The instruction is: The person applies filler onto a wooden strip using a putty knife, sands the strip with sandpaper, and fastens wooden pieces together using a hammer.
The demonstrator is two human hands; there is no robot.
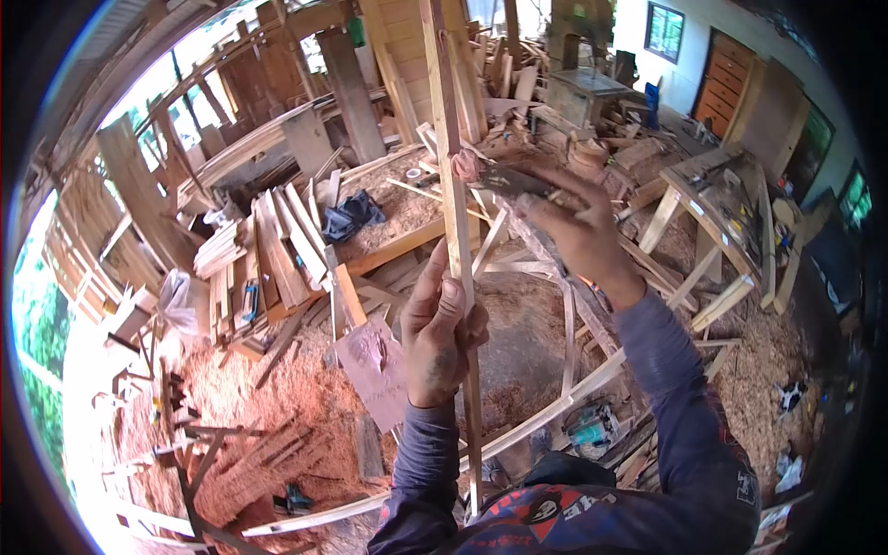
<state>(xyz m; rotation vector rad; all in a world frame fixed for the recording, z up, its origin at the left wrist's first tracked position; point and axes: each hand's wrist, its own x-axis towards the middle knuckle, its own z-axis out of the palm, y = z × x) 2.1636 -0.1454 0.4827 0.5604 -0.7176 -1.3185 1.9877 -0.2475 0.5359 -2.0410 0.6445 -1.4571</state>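
A long narrow wooden strip (455, 217) stands nearly upright in front of me. My left hand (438, 333) is wrapped round it at mid-height, thumb toward me. My right hand (578, 222), raised at the right, grips a dark flat tool (518, 181) that looks like a putty knife. Its tip is at the strip, where a lump of pinkish paste (466, 166) sits. Below and left of my left hand, a flat board (373, 370) carries more pinkish paste.
Stacked wooden slats (277, 245) and a dark cloth (351, 215) lie at the left. A wooden workbench (708, 208) stands at the right. Sawdust (250, 398) and scrap wood cover the floor. A drawer cabinet (723, 85) is at the back right.
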